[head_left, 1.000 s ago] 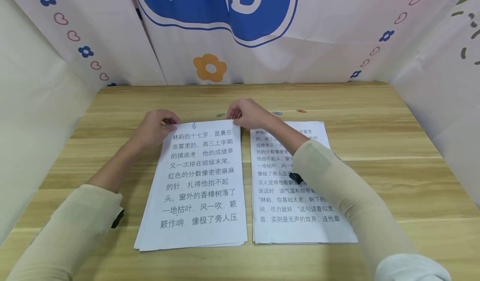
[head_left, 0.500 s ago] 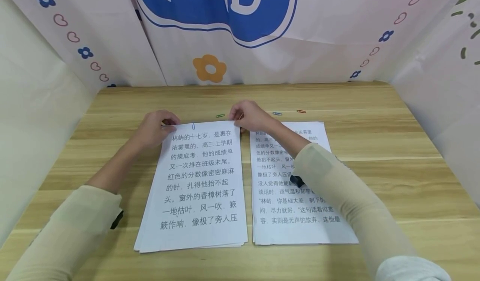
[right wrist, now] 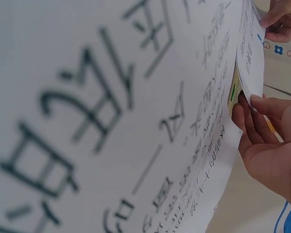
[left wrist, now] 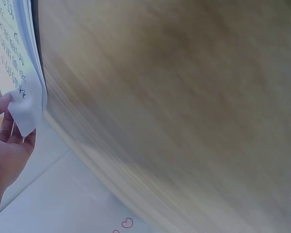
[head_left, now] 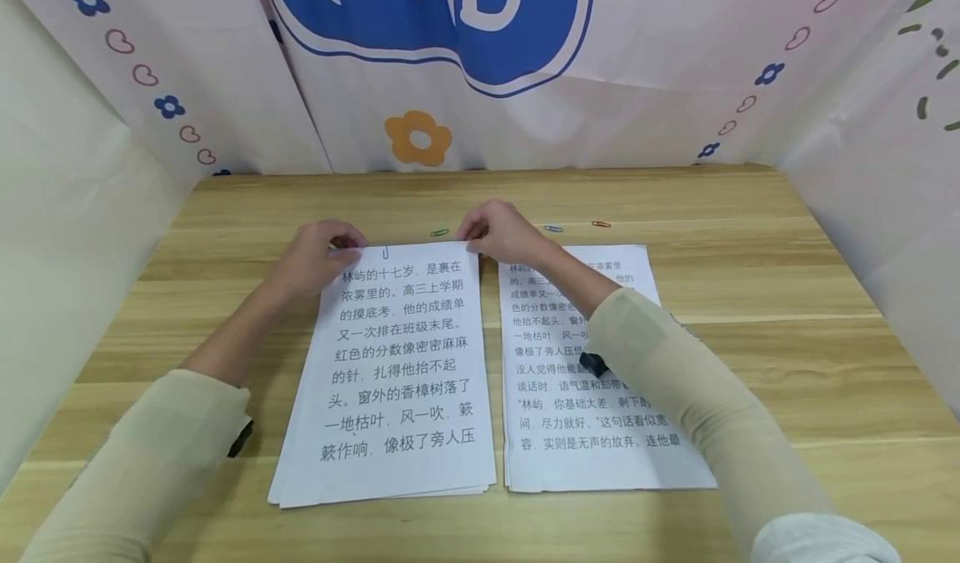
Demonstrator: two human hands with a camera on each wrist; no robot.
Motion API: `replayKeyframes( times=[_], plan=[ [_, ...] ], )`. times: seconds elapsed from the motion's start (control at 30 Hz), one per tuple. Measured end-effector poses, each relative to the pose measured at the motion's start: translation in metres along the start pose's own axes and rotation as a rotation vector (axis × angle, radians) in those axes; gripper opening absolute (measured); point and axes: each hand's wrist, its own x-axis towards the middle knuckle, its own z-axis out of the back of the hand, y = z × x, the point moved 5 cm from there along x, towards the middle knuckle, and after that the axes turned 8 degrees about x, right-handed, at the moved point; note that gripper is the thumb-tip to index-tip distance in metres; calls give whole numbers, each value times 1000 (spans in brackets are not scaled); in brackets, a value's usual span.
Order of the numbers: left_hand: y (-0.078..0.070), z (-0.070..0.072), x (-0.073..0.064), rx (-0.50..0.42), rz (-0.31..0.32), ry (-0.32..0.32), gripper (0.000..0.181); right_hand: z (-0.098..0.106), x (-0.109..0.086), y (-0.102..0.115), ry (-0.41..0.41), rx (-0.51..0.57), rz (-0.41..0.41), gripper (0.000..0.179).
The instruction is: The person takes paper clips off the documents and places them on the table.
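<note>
A stack of printed sheets [head_left: 401, 363] lies on the left part of the table, with a blue paper clip [head_left: 386, 253] on its top edge. At its upper left corner, my left hand [head_left: 311, 254] pinches the sheets, thumb on top and fingers behind; the left wrist view shows this corner [left wrist: 26, 111] bent in the grip. My right hand [head_left: 501, 231] pinches the upper right corner, and the right wrist view shows the thumb [right wrist: 264, 104] on the page's face. A second printed stack [head_left: 577, 454] lies to the right, partly covered by my right forearm.
Behind the stacks lie a green paper clip [head_left: 439, 233], a blue paper clip [head_left: 553, 229] and a red paper clip [head_left: 602, 224]. The wooden table [head_left: 810, 321] ends at a printed cloth backdrop [head_left: 600, 121]. White side panels [head_left: 67, 179] flank it.
My left hand has shifted slightly right along the top edge. My right hand has moved a little down and right, its fingers closer around the corner. The stacks have stayed almost in place.
</note>
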Motion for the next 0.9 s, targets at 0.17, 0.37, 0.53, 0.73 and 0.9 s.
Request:
replayKeyframes(
  times=[0.17, 0.37, 0.53, 0.73, 0.9],
  plan=[
    [-4, -2, 4, -1, -10, 9, 19, 1, -2, 1, -7, 12, -8, 15],
    [-7, -5, 8, -3, -34, 11, 18, 1, -2, 0, -7, 60, -26, 16],
    [-10, -8, 10, 0, -44, 9, 18, 1, -1, -1, -9, 76, -34, 16],
    [-10, -10, 11, 6, -55, -7, 18, 1, -1, 0, -8, 64, -30, 17],
    [-12, -11, 13, 12, -59, -25, 17, 0, -1, 0, -6, 60, -23, 17]
  ],
)
